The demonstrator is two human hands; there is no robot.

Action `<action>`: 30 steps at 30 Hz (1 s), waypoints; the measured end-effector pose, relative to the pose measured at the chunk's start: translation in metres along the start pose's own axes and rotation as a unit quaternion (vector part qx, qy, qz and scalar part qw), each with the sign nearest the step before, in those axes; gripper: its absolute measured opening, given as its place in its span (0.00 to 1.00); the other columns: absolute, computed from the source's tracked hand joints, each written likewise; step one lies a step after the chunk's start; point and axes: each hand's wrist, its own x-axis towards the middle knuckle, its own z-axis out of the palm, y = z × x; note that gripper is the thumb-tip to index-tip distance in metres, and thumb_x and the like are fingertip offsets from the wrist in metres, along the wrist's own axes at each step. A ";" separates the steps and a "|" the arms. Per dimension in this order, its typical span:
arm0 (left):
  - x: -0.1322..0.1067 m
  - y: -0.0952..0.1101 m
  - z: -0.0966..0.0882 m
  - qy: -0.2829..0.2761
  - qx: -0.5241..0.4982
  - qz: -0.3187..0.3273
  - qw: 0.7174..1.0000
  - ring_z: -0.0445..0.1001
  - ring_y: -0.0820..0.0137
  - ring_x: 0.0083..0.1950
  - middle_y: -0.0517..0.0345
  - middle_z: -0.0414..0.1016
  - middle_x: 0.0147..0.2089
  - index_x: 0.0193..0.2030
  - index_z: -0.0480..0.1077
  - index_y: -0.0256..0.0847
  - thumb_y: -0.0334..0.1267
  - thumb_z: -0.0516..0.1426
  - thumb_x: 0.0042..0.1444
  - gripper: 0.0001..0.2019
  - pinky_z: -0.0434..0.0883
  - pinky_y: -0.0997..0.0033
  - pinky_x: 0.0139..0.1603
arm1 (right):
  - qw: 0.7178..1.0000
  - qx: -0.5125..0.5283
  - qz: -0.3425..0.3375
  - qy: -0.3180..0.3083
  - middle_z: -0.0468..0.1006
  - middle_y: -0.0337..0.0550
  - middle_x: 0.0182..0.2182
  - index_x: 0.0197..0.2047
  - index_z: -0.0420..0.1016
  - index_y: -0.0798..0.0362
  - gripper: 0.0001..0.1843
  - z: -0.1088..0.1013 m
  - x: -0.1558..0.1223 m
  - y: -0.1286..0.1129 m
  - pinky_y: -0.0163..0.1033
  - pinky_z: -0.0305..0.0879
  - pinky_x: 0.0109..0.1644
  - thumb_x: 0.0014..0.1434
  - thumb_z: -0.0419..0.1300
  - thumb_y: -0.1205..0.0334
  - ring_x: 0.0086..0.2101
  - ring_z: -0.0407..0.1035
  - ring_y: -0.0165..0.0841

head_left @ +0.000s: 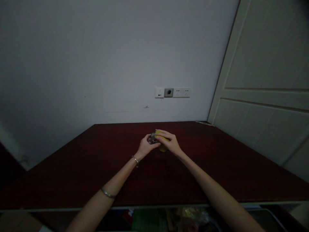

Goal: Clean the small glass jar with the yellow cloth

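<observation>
My left hand (145, 146) is closed around a small, shiny see-through object (153, 139) that looks like glass; its exact kind is too small and dark to make out. Over a yellow, soft-looking piece (163, 148), perhaps a cloth or sponge, my right hand (173, 145) is closed. The yellow piece lies against the right side of the shiny object, and part of it hangs below my right fingers. Both hands meet above the middle of the dark red table (116, 174). My fingers hide much of both things.
A pale wall with a row of sockets (177, 92) rises behind the table. To the right stands a white panelled door (263, 80). Under the table's front edge, a shelf holds a green item (148, 220) and crumpled clear plastic packaging (193, 217).
</observation>
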 end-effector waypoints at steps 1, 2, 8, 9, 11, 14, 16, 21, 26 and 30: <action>0.000 0.001 0.000 0.001 -0.003 0.001 1.000 0.73 0.69 0.38 0.52 0.74 0.39 0.42 0.65 0.34 0.36 0.66 0.36 0.25 0.71 0.69 0.41 | 1.000 -0.012 -0.011 -0.007 0.75 0.42 0.47 0.39 0.78 0.45 0.11 0.000 -0.001 -0.001 0.46 0.61 0.55 0.51 0.62 0.59 0.48 0.68 0.38; 0.000 0.002 0.000 0.000 -0.007 0.003 1.000 0.73 0.69 0.39 0.53 0.74 0.39 0.42 0.65 0.34 0.35 0.66 0.36 0.24 0.71 0.69 0.42 | 1.000 -0.019 -0.019 -0.010 0.74 0.42 0.47 0.39 0.78 0.45 0.11 0.000 -0.001 -0.002 0.46 0.61 0.55 0.51 0.61 0.60 0.48 0.68 0.38; -0.002 0.003 0.000 -0.033 -0.038 0.014 0.999 0.73 0.68 0.41 0.51 0.73 0.42 0.44 0.64 0.34 0.36 0.67 0.35 0.28 0.70 0.68 0.44 | 0.998 0.046 0.035 0.031 0.77 0.43 0.42 0.39 0.78 0.47 0.11 0.000 0.005 -0.002 0.45 0.63 0.53 0.51 0.60 0.58 0.46 0.69 0.37; -0.002 0.004 0.000 -0.040 -0.039 0.015 0.998 0.73 0.68 0.41 0.51 0.73 0.41 0.45 0.63 0.34 0.36 0.67 0.34 0.29 0.70 0.67 0.44 | 0.997 0.058 0.046 0.033 0.78 0.43 0.41 0.38 0.78 0.48 0.11 -0.001 0.006 -0.001 0.45 0.63 0.53 0.51 0.60 0.57 0.46 0.70 0.37; -0.002 0.005 -0.001 -0.043 -0.034 0.015 0.998 0.73 0.68 0.41 0.51 0.73 0.41 0.45 0.63 0.33 0.35 0.67 0.33 0.29 0.70 0.68 0.44 | 0.996 0.066 0.046 0.029 0.78 0.43 0.42 0.38 0.78 0.48 0.11 -0.002 0.006 -0.001 0.45 0.63 0.53 0.51 0.61 0.57 0.46 0.70 0.38; -0.002 0.007 0.000 -0.026 -0.020 0.012 0.999 0.73 0.68 0.40 0.51 0.73 0.41 0.45 0.63 0.33 0.35 0.67 0.34 0.29 0.71 0.68 0.43 | 0.999 0.033 0.004 0.002 0.75 0.43 0.45 0.37 0.78 0.47 0.09 -0.002 0.003 -0.004 0.46 0.62 0.54 0.51 0.61 0.58 0.47 0.68 0.38; -0.003 0.007 0.000 -0.016 -0.015 0.015 1.000 0.73 0.67 0.41 0.51 0.73 0.41 0.45 0.63 0.33 0.35 0.66 0.34 0.28 0.71 0.67 0.43 | 1.000 0.001 -0.022 -0.016 0.74 0.43 0.47 0.37 0.78 0.45 0.09 -0.002 0.001 -0.006 0.47 0.60 0.55 0.50 0.62 0.59 0.48 0.67 0.38; -0.004 0.005 0.000 -0.027 -0.015 0.033 0.999 0.73 0.66 0.43 0.50 0.72 0.43 0.47 0.62 0.34 0.37 0.67 0.34 0.32 0.70 0.65 0.46 | 0.999 0.030 0.021 0.017 0.76 0.43 0.45 0.38 0.78 0.47 0.11 0.000 0.004 -0.005 0.46 0.61 0.55 0.51 0.61 0.55 0.47 0.68 0.38; -0.004 0.004 0.001 -0.045 -0.006 0.037 0.998 0.72 0.64 0.45 0.47 0.71 0.46 0.50 0.60 0.34 0.37 0.68 0.32 0.35 0.70 0.63 0.47 | 0.991 0.082 0.093 0.046 0.78 0.44 0.42 0.38 0.78 0.49 0.15 -0.002 0.007 -0.001 0.46 0.63 0.53 0.50 0.60 0.52 0.45 0.70 0.39; -0.003 0.005 -0.001 -0.025 0.020 0.036 0.999 0.72 0.65 0.44 0.48 0.72 0.44 0.49 0.62 0.34 0.37 0.67 0.33 0.34 0.70 0.63 0.47 | 0.999 0.039 0.005 0.007 0.75 0.43 0.46 0.37 0.78 0.47 0.10 -0.002 0.002 -0.004 0.45 0.61 0.54 0.51 0.61 0.56 0.48 0.68 0.38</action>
